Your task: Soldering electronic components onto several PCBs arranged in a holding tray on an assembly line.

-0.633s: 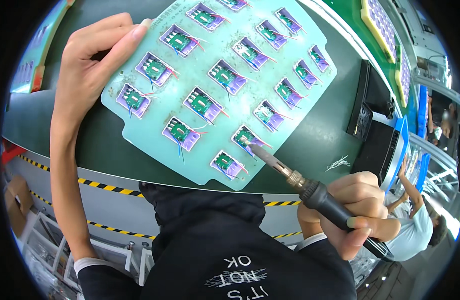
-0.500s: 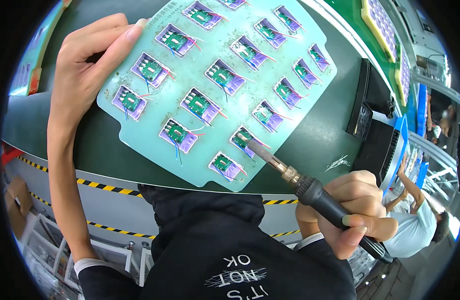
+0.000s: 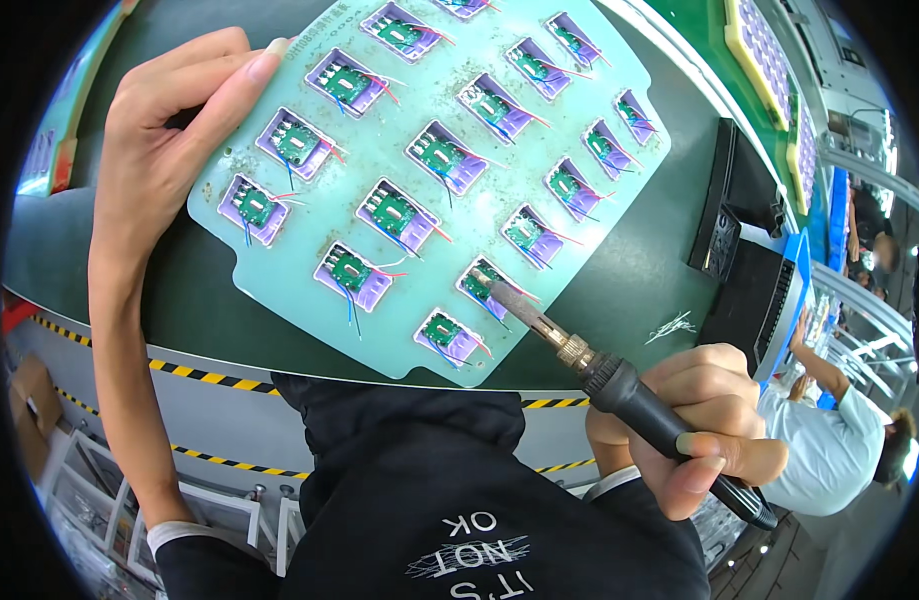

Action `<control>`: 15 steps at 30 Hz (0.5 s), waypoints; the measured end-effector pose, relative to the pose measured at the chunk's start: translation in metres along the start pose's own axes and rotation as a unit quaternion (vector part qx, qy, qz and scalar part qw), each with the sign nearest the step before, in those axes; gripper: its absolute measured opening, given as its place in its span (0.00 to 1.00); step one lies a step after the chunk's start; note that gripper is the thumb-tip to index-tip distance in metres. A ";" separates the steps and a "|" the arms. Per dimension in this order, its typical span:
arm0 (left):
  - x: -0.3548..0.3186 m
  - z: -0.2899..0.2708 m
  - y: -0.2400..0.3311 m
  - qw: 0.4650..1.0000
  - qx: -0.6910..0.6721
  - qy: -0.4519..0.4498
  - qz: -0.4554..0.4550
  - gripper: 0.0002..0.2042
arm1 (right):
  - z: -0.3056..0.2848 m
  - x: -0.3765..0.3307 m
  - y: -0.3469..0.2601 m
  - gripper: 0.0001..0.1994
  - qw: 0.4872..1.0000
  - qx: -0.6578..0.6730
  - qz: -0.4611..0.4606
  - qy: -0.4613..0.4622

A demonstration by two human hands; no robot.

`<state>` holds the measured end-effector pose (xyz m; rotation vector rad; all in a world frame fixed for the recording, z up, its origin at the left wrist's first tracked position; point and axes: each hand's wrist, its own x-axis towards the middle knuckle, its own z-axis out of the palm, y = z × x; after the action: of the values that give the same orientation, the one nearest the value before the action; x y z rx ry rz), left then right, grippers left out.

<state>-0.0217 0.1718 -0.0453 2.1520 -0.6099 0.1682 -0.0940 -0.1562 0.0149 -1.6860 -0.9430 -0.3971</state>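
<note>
My right hand [image 3: 715, 425] is closed round the black handle of a soldering iron [image 3: 620, 390]. The iron's tip touches or hovers just over a small green circuit board [image 3: 477, 284] near the front right edge of a pale green tray [image 3: 310, 215]. Several boards with red, blue and white wires sit in purple-lined pockets across the tray. At the tray's upper left edge my left hand [image 3: 185, 120] pinches the rim between thumb and curled fingers, holding the tray tilted over the dark green table. The fingertips under the rim are hidden.
On the dark green tabletop [image 3: 620, 300] at right lie white wire scraps [image 3: 672, 328], next to a black box-like device [image 3: 745, 290] with a blue edge. Another tray [image 3: 70, 110] stands at far left. Beyond, at right, a person in a light shirt [image 3: 825, 440] works.
The tray has shifted very slightly left, along with my left hand. My right hand and the soldering iron have moved a little left too, with the tip staying at the same board.
</note>
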 end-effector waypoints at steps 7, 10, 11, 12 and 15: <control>0.000 0.000 -0.002 1.000 -0.006 -0.005 -0.008 0.08 | 0.002 0.002 -0.003 0.12 1.000 -0.013 0.017 -0.019; -0.001 0.000 -0.002 1.000 -0.001 -0.001 -0.007 0.08 | 0.007 -0.001 -0.002 0.13 1.000 -0.018 0.004 0.019; -0.001 0.000 -0.002 1.000 0.000 -0.001 -0.007 0.08 | 0.008 -0.001 -0.002 0.13 1.000 -0.018 0.004 0.020; -0.001 -0.001 -0.001 1.000 0.002 0.000 -0.009 0.08 | 0.008 -0.001 -0.003 0.13 1.000 -0.019 0.004 0.021; 0.000 -0.002 -0.001 1.000 0.006 -0.003 -0.009 0.08 | 0.009 0.000 -0.003 0.11 0.999 -0.044 0.004 0.028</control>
<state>-0.0214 0.1741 -0.0443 2.1686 -0.5943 0.1567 -0.0986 -0.1475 0.0136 -1.7485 -0.8881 -0.4846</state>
